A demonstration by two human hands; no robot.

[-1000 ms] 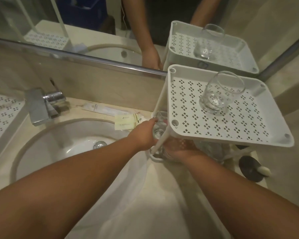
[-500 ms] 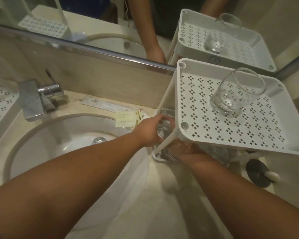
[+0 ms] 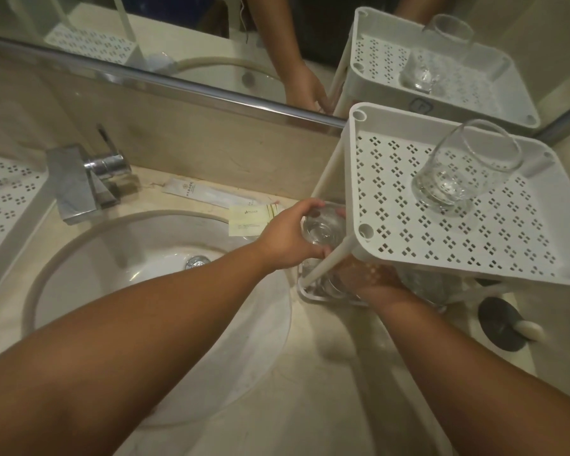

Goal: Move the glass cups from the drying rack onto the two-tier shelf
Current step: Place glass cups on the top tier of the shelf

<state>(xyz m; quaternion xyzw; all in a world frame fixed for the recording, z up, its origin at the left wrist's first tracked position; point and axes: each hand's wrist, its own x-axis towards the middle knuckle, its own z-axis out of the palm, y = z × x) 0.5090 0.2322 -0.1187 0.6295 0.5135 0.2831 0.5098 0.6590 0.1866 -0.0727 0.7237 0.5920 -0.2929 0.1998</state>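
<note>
My left hand (image 3: 285, 240) is curled around a clear glass cup (image 3: 323, 230), fingers over its far rim and thumb on the near side, holding it at the left edge of the two-tier shelf (image 3: 441, 255), just under the corner of the top tier and behind the white corner post (image 3: 329, 258). My right hand (image 3: 366, 274) is reached in under the top tier over the lower tier (image 3: 313, 296); the post and the tier above hide most of its fingers, so I cannot tell whether it is gripping anything. More glass shows on the lower tier by that hand, too blurred for me to count.

A second glass cup (image 3: 458, 169) stands upright on the perforated white top tier, toward its back right part, apart from both hands.

The shelf stands on the beige counter (image 3: 310, 406) to the right of the round white sink (image 3: 139, 274). A chrome faucet (image 3: 86, 179) sits behind the sink, with paper sachets (image 3: 211, 195) and a pale yellow card (image 3: 247, 220) lying on the counter between it and the shelf. A dark round plug (image 3: 504, 324) lies by the shelf's right foot. At the far left is the edge of a white perforated drying rack (image 3: 4, 205). The mirror (image 3: 211, 44) behind repeats the shelf and cup.
</note>
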